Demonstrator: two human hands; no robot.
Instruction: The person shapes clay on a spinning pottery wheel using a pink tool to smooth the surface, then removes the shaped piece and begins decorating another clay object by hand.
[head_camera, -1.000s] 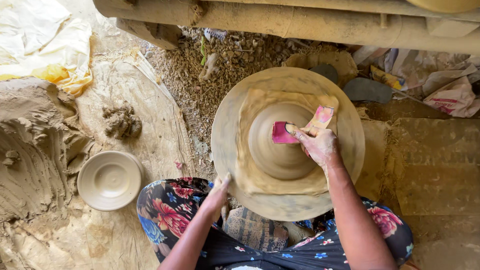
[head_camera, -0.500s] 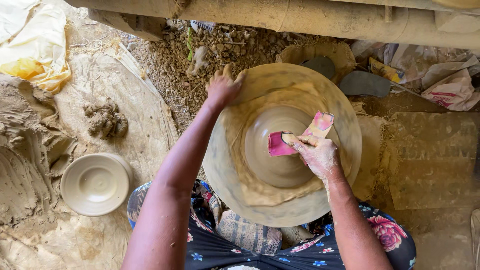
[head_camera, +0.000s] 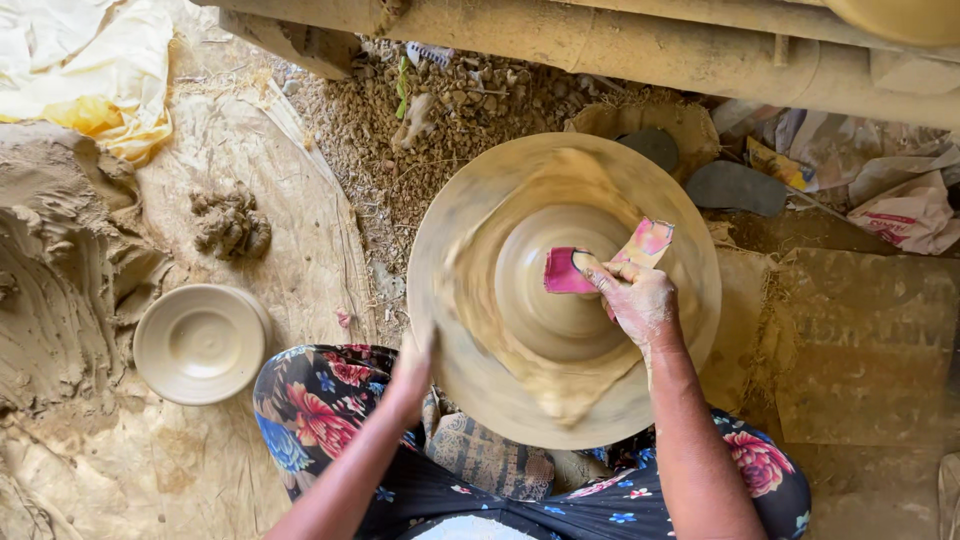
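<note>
Bowl (head_camera: 201, 343) and clay lump (head_camera: 231, 222) flank wheel (head_camera: 470, 210).

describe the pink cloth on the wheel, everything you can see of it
The pink cloth is a small, thin rag, deep pink where it lies pressed on the wet clay piece, paler and mud-stained at the loose end that sticks up toward the far right. It looks damp and creased. The clay-coated right hand pins it with the fingertips near the centre of the blurred potter's wheel. The left hand at the wheel's near rim does not touch it.
</note>
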